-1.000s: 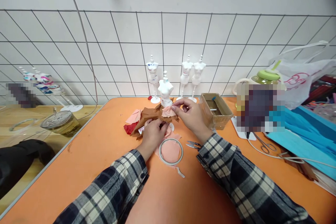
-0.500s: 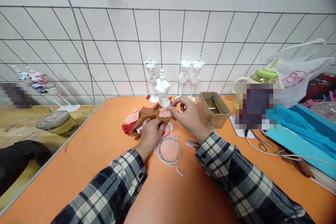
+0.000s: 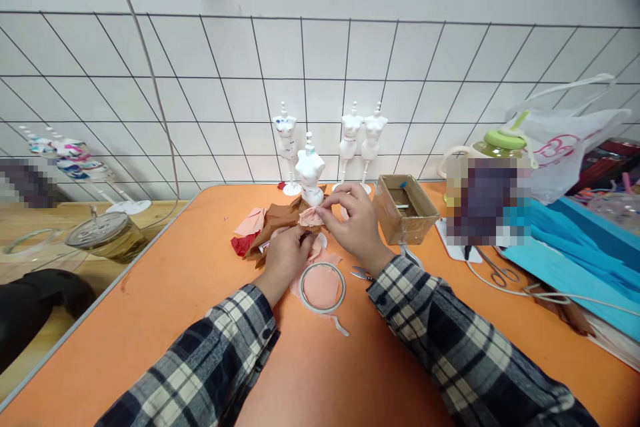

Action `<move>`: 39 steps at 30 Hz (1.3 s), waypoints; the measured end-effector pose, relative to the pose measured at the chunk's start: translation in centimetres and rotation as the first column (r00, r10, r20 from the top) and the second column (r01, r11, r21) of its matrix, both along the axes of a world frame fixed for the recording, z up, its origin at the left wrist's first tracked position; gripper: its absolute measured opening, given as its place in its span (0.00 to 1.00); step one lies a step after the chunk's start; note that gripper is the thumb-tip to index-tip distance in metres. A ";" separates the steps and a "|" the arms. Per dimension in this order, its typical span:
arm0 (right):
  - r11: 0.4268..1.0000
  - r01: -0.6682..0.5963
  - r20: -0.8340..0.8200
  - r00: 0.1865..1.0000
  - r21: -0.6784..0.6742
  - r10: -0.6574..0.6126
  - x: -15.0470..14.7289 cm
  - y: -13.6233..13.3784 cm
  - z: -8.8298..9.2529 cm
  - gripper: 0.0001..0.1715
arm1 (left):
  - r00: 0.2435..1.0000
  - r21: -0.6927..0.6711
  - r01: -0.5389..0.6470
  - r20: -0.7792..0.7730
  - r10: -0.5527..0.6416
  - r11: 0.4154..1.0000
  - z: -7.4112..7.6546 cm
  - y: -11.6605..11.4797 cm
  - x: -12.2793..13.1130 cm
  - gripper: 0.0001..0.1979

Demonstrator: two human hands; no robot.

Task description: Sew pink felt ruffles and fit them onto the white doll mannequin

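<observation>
Past the ring (image 3: 301,288), with left hand (image 3: 286,252) curled, hold impossible to tell, steady the brown sheet (image 3: 281,215). With right hand (image 3: 356,220) pinching the pink frill (image 3: 309,217) in front of the torso (image 3: 310,172), best to even folds without tugging.

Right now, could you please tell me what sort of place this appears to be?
Probably a craft workspace: miniature dress forms stand on an orange table, with crumpled brown material and small snips nearby.

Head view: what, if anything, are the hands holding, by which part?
Right hand: the ruffled pink piece, by its right edge. Left hand: cannot be told.
</observation>
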State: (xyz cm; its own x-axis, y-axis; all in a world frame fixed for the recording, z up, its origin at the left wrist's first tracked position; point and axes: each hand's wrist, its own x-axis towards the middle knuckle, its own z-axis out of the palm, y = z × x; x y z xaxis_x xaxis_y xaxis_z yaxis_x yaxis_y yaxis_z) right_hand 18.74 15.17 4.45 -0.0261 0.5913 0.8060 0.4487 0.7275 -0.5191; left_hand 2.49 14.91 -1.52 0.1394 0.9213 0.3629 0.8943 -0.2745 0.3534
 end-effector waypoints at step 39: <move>0.945 -0.081 0.251 0.954 -0.317 0.166 5.2 -14.6 -2.5 0.06 | 0.713 -0.062 0.590 0.509 -0.483 0.805 2.0 -12.6 2.1 0.17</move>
State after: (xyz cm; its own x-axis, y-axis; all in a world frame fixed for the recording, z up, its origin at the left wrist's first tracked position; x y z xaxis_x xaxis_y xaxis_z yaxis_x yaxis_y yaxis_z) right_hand 23.98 0.58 1.91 -0.3059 0.7819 0.5431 0.5193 0.6152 -0.5932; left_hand 4.60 2.28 0.49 0.5048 0.7995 0.3255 0.3412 -0.5312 0.7755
